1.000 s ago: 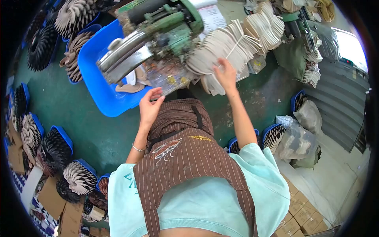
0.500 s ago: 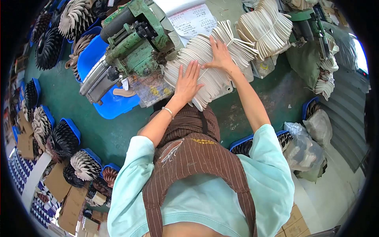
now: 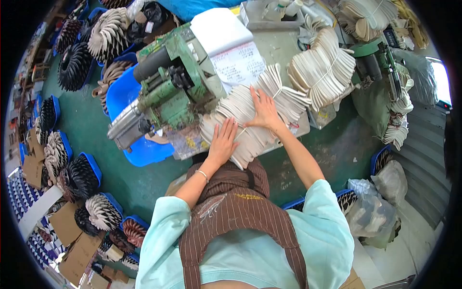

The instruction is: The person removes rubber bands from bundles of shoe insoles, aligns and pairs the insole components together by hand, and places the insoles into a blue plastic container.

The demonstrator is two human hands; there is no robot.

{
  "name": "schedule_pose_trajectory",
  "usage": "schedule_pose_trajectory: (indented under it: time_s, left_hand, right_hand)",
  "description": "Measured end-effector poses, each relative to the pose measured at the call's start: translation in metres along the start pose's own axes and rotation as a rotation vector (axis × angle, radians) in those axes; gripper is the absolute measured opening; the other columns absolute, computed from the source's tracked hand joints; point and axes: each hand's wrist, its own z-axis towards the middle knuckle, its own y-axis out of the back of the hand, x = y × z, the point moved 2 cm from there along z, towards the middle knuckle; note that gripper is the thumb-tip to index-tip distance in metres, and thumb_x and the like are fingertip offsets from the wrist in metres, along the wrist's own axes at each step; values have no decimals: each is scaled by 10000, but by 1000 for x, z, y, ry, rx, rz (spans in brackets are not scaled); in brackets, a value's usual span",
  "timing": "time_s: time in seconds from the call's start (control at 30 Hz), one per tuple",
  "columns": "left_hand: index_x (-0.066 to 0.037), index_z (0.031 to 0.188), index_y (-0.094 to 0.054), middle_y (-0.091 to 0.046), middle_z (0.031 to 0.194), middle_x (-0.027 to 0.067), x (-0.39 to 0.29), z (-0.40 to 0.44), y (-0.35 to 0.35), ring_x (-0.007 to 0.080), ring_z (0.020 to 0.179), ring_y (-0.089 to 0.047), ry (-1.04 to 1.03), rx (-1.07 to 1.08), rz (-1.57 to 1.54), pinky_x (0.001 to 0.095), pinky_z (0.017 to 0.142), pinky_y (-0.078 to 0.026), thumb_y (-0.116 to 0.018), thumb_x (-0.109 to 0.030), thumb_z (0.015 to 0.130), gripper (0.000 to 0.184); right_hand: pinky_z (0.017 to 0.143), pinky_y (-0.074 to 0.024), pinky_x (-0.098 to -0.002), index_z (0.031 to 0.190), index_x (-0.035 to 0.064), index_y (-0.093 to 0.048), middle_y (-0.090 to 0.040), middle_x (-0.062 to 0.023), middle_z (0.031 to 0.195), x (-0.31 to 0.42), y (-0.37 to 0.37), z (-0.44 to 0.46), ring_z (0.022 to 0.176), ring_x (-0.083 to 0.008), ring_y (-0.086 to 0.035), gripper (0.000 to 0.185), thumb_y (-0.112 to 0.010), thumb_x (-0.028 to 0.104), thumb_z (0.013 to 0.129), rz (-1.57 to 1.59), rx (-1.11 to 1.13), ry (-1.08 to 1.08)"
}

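A stack of thin off-white insole-shaped pieces point(image 3: 253, 143) lies at the near edge of the workbench, fanned on edge and tied with a band. My left hand point(image 3: 224, 141) rests on its left side, palm down, with fingers stretched out. My right hand point(image 3: 264, 111) lies on the upper part, thumb spread from the fingers. Under and beyond that hand sits another tied bundle point(image 3: 284, 96) of similar pieces. Left of the stack stands a green machine point(image 3: 175, 103) with a metal arm. A notebook point(image 3: 239, 60) with handwriting lies open behind the stack.
A larger tied bundle point(image 3: 321, 72) sits at the right of the bench. Below the machine is a blue bin point(image 3: 149, 153). Several blue trays of dark and pale pieces line the left floor. Another green machine point(image 3: 373, 62) and plastic bags point(image 3: 373, 209) stand at right.
The view has shifted, so the bench and hands appear lower and more of the back shows. Both hands stay on the stack; its near end now leans further toward me.
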Motion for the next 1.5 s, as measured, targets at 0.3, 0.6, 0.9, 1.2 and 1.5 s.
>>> schedule_pose_trajectory:
  time_s: [0.3, 0.6, 0.9, 1.2, 1.5]
  left_hand:
    - [-110, 1367, -365, -192, 1467, 189, 0, -6, -4, 336, 1371, -181, -3, -88, -88, 497, 1080, -198, -624, -288, 820, 630]
    - [-159, 1256, -487, -333, 1371, 182, 4, -6, 0, 335, 1344, -234, 33, -75, -104, 510, 1079, -205, -653, -273, 793, 505]
    - [-177, 1208, -538, -378, 1341, 173, -4, -7, 1, 325, 1335, -253, 65, -98, -103, 518, 1095, -162, -667, -222, 764, 464]
    - [-23, 1310, -400, -357, 1330, 244, -26, -15, 97, 404, 1232, -377, 39, -543, -843, 448, 1006, -357, -644, -161, 817, 567]
    - [-2, 1404, 54, -165, 1430, 188, 31, -109, 171, 314, 1326, -227, 140, -959, -1169, 434, 1081, -198, -816, -421, 630, 1238]
  right_hand:
    - [992, -284, -532, 1463, 138, -80, -271, -247, 1378, 15, -6, -8, 1212, -425, -359, 1349, -830, 505, 404, -110, 27, -13]
    - [975, -287, -504, 1463, 140, -91, -308, -236, 1342, 28, -7, -2, 1177, -415, -376, 1280, -819, 387, 439, -170, -21, -93]
    - [1077, -228, -448, 1451, 61, -73, -272, -261, 1382, 11, 39, 20, 1271, -383, -301, 1197, -816, 177, 519, 341, -673, -154]
    - [1103, -184, -400, 1425, 4, 91, -110, -212, 1452, 80, 175, 5, 1325, -315, -222, 1196, -803, 118, 638, 621, -1091, -52]
    - [973, -355, -465, 1358, -11, -308, -322, -252, 1322, 276, 113, -80, 1191, -363, -399, 917, -804, 121, 598, 503, -819, 541]
